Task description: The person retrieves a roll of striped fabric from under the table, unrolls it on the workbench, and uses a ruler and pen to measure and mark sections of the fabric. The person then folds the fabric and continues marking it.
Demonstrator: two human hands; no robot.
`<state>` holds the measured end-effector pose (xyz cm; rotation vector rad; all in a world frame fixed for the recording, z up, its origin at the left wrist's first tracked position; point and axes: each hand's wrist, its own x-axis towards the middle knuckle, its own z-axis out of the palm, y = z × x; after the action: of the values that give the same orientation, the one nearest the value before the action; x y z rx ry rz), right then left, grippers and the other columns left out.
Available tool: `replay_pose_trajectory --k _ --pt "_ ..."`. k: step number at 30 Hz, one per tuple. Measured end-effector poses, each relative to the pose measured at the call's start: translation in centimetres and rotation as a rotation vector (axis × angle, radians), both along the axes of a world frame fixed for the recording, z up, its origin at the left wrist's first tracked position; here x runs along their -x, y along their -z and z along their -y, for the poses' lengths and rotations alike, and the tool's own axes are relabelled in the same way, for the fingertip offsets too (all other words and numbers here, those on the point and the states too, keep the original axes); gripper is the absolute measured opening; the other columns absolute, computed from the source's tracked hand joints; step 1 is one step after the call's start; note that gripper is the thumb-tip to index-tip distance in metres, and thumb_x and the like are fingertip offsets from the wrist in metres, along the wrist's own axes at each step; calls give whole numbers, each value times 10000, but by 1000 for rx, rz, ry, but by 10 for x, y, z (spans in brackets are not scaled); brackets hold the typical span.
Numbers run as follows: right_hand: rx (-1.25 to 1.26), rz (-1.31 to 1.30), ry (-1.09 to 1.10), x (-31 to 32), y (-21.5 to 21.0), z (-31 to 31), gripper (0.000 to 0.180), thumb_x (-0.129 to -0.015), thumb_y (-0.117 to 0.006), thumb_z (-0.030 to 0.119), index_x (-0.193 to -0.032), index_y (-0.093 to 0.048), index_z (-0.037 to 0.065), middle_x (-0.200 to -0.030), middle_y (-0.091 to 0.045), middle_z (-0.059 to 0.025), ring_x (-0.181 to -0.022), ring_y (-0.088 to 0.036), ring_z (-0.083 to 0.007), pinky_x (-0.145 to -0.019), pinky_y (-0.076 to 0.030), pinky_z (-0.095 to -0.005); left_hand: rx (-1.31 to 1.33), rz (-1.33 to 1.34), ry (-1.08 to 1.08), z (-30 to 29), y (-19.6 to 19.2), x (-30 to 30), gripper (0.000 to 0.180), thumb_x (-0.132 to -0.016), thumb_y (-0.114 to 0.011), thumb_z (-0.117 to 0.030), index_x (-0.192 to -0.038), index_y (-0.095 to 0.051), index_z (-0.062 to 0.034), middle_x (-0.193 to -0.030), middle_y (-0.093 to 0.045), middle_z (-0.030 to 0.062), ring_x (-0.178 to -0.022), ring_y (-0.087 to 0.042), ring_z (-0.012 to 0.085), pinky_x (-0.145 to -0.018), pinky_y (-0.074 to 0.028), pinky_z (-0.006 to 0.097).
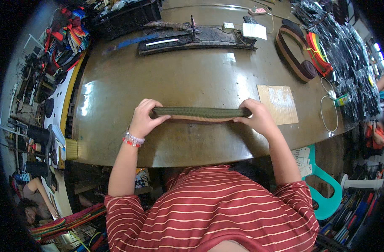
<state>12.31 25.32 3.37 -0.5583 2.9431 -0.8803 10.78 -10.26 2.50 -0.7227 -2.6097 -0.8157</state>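
The left hand (143, 119) and right hand (257, 117) each pinch one end of a folded olive-green webbing strap (200, 112), holding it stretched level just above the brown counter (179, 80). A cardboard piece (278, 104) lies just beside the right hand.

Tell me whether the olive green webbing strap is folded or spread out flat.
Folded: the olive green webbing strap lies doubled, a tan layer beneath the green, pinched at both ends by the left hand and right hand.
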Motion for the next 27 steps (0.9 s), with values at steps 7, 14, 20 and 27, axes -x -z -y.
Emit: replay_pose_trajectory --k 7,14,20,27 --pt "703 100 -54 -7 47 -13 436 -596 -784 107 -927 -501 73 -1254 -519 -139 -1187 -458 -255 -1017 -317 -382 -581 332 -37 16 43 -3 526 -604 -794 -76 -1060 -534 -57 -1020 -569 56 -1025 -532 198 -905 -430 357" --pt "796 114 102 -11 64 14 976 -538 -821 71 -1347 -275 97 -1264 -482 -163 -1173 -449 -242 -1022 -338 -377 -710 267 139 -11 63 4 835 -579 -831 -108 -1276 -373 -66 -1102 -570 89 -1017 -537 177 -912 -424 325" --pt "982 188 444 -7 67 20 651 -621 -801 59 -1155 -429 37 -1125 -552 -134 -1059 -522 -176 -916 -429 -335 -755 510 -279 -12 70 1 636 -685 -793 -171 -1189 -422 -58 -1003 -602 60 -921 -564 140 -863 -440 277" --pt "846 -114 264 -9 63 29 526 -642 -804 164 -1040 -483 39 -1148 -505 -152 -1044 -518 -239 -914 -413 -358 -754 239 -62 -24 71 -2 663 -681 -801 -244 -1196 -434 -42 -1070 -574 96 -969 -556 177 -881 -434 316"
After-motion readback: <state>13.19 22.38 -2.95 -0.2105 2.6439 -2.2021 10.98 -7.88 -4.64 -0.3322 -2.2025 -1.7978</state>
